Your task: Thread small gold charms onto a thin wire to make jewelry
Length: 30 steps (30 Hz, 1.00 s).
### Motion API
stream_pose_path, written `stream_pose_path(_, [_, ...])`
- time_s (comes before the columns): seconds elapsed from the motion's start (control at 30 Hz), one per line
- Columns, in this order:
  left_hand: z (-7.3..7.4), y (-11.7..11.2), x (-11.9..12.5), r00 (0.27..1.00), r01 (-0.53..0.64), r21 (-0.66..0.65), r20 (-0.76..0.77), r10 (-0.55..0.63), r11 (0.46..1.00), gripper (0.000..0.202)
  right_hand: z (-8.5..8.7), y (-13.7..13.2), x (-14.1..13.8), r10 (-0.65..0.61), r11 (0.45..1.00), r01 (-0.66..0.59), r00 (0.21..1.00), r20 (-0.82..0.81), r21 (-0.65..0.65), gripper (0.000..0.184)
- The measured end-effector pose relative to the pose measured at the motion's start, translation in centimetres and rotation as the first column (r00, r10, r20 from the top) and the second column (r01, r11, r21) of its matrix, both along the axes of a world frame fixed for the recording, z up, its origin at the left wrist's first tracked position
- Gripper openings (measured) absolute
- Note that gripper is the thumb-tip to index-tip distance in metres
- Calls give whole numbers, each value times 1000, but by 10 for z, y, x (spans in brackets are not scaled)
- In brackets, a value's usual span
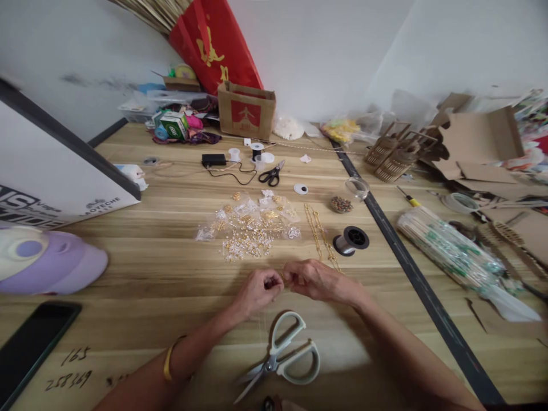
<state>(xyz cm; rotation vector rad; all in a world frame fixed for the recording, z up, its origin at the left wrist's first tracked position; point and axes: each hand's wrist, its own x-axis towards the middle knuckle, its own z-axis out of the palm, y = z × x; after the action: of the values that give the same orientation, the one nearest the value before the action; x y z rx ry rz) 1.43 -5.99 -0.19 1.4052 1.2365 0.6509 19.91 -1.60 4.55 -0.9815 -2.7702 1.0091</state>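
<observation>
My left hand (260,290) and my right hand (314,278) meet above the table, their fingertips pinched close together. Between them shows a tiny golden bit, too small to name. A faint thin strand seems to hang below my left hand. Just beyond lie loose clear and gold beads (248,241) with small plastic bags of findings (252,206). Gold beaded chains (317,231) stretch out behind my right hand, beside a spool of fine wire (351,241). Open scissors with pale handles (274,359) lie on the near side, between my forearms.
A phone (38,342) and a purple-and-white object (55,260) are at left, near a large white box (55,165). Farther back are black scissors (272,173) and a bowl of brown beads (341,204). Bagged sticks (449,245) and cardboard (479,140) occupy the right.
</observation>
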Motion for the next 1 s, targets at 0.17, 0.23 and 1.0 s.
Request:
stream_pose_path(0.17, [0,0,0,1000,10,12,-12,-10,1000,9,3,0,-2,12,1000,-13,1000,8,25,5])
stream_pose_path(0.23, [-2,0,0,1000,12,7,-11,-12,1000,9,4,0,-3,12,1000,-12,1000,10,17,6])
stream_pose_path(1.0, [3,7,-12,989,146,-83,31,-144,986,15,5,3,1,55,998,-56,998,-30,-38,16])
